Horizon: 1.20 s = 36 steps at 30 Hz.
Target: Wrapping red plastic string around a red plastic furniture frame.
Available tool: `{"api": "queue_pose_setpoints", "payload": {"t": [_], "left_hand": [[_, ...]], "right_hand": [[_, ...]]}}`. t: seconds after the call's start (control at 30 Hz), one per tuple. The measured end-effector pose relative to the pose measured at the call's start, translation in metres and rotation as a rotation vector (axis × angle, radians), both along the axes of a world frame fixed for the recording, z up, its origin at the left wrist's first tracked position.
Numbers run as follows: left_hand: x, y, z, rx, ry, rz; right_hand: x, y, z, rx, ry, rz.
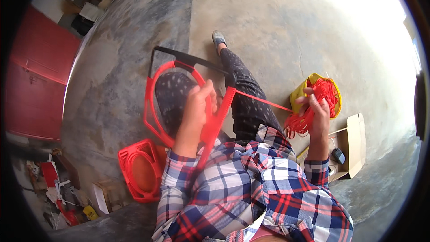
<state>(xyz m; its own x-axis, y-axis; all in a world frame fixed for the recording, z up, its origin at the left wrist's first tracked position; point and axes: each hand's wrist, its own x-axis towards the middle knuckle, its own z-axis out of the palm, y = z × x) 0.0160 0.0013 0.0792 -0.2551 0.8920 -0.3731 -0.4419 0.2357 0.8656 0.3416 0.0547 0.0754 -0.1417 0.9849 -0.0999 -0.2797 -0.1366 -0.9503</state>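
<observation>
My left hand (pixel 199 107) is closed round part of a red plastic frame (pixel 148 103), which has an open ring and a black bar (pixel 192 59) along its far side. The frame is held tilted above my lap. A toothed red edge (pixel 224 107) runs down its right side. From near the top of that edge a narrow red strip (pixel 264 100) stretches right toward my right hand (pixel 316 112). The fingers there are curled on a loose bundle of red strips (pixel 299 123). Just behind it stands a yellow container (pixel 297 96) with more red strips (pixel 326 90) in it.
A second red frame (pixel 126 161) lies at lower left, near my left elbow. Right of my body is an open cardboard box (pixel 357 145) with a small dark device (pixel 338 155). Mixed clutter (pixel 67 192) lies at lower left, below a red door (pixel 38 71).
</observation>
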Motion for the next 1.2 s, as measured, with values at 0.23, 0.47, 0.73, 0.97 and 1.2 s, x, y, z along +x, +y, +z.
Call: {"api": "queue_pose_setpoints", "payload": {"t": [0.23, 0.47, 0.73, 0.97, 1.2], "left_hand": [[0.033, 0.058, 0.036, 0.066, 0.092, -0.102], [0.101, 0.092, 0.023, 0.084, 0.091, -0.106], [0.123, 0.099, -0.004, -0.026, 0.146, -0.125], [0.119, 0.108, -0.020, -0.054, 0.107, -0.189], [0.130, 0.104, -0.029, -0.065, 0.109, -0.202]], "right_hand": [[0.041, -0.004, -0.007, -0.053, 0.331, -0.177], [-0.020, -0.017, 0.014, -0.081, 0.020, -0.011], [-0.055, 0.009, -0.033, 0.049, -0.069, 0.028], [-0.052, -0.002, -0.041, -0.048, 0.156, 0.040], [-0.046, 0.013, -0.038, -0.055, 0.197, -0.059]]}}
